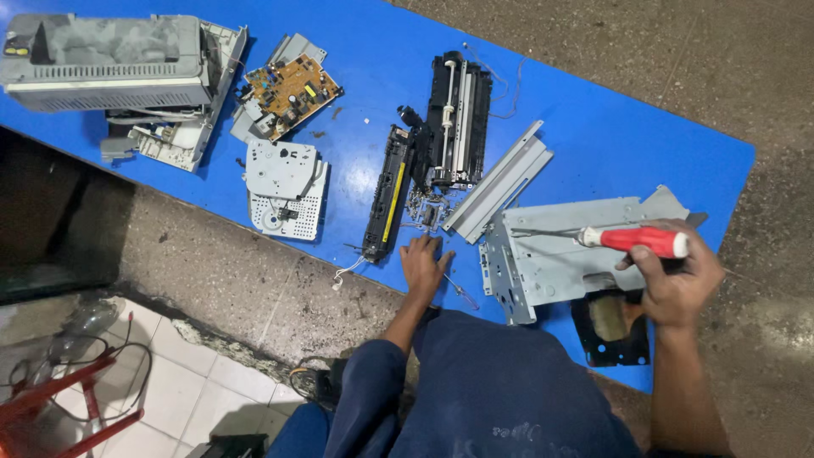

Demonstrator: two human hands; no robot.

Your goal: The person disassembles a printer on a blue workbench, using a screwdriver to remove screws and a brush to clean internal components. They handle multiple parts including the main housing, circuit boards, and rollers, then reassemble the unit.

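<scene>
My right hand (674, 284) grips a red-handled screwdriver (632, 240) whose shaft lies across a grey metal chassis plate (551, 263) at the table's near right. My left hand (424, 267) rests flat on the blue table (365, 144), fingers spread, by a pile of small screws and bits (426, 212) and a second small screwdriver (462, 293). Just left of that hand lies a long black unit with a yellow strip (386, 199).
A black roller assembly (458, 119), a grey metal rail (498, 182), a brown circuit board (291, 87), a grey gear plate (284, 182) and a grey printer housing (110, 64) lie on the table. A black part (612, 326) sits under the chassis. Concrete floor surrounds.
</scene>
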